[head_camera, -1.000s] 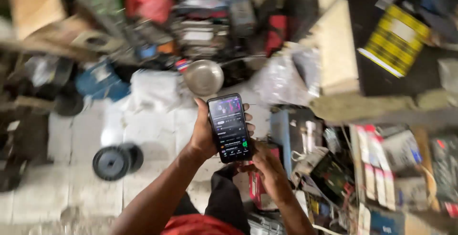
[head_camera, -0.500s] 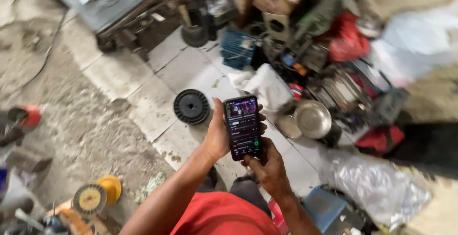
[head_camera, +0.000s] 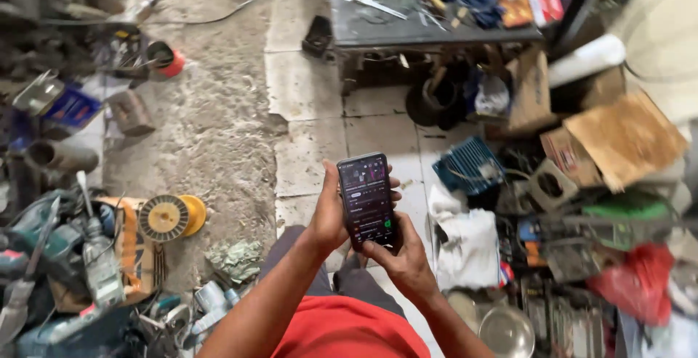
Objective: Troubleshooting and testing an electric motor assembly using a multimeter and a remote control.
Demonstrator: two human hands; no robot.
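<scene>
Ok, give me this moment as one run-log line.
left hand: holds phone upright, screen lit | right hand: under phone, thumb on screen | below: tiled floor | right: white cloth

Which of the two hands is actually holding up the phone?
The left hand: it wraps around the phone's left edge, fingers showing on the far side. The right hand only meets its lower end.
</scene>
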